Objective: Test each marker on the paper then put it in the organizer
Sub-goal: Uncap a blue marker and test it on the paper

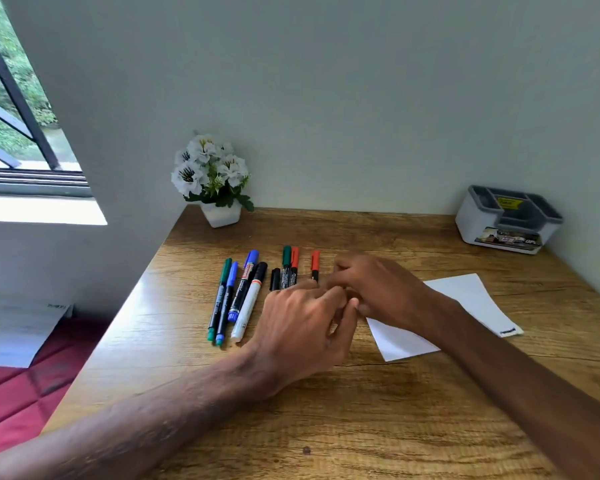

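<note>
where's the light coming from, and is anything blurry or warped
Head view: daylight comes from the window at left and puts a sheen on the near-left part of the table; the left hand and right hand are motion-blurred where they meet, so what they hold is unclear; the markers look sharp; the wide lens bows the edges.

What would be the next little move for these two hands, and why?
Probably pull apart whatever the left hand and right hand work at where their fingers meet, likely a marker and its cap, though it is hidden. The paper lies just beside them, looking blank, and the other markers lie capped on the table, so a test stroke seems due.
</note>
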`<state>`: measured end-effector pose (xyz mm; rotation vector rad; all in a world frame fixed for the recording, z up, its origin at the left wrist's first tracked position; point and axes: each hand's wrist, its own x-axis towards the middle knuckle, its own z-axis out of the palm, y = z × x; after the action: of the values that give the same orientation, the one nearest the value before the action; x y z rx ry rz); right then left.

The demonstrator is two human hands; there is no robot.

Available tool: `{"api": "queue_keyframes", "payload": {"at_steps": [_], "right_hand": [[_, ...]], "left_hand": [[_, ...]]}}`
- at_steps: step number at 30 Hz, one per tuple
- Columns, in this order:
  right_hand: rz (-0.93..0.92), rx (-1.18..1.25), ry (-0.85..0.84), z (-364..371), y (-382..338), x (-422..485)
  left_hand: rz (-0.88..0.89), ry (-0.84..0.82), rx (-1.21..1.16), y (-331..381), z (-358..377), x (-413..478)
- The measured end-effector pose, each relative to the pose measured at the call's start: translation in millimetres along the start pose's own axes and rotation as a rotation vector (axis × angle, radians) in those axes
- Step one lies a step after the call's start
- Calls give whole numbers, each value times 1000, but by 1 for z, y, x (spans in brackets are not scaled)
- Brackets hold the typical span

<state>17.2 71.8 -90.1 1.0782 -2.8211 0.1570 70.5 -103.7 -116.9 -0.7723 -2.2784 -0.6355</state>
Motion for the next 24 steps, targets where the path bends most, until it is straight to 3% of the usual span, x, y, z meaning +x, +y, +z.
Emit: {"api": "queue_keyframes", "payload": {"at_steps": [7, 18, 21, 24], "right_hand": [[-38, 9, 83, -4, 10, -4], [161, 192, 343, 1, 47, -55], [169, 227, 419, 2, 55, -65], [212, 346, 542, 0, 55, -71]], "left_hand": [[4, 34, -67, 1, -4, 6], [78, 144, -144, 9, -4, 5], [117, 102, -138, 12, 2, 6], [114, -49, -102, 14, 10, 9]]}}
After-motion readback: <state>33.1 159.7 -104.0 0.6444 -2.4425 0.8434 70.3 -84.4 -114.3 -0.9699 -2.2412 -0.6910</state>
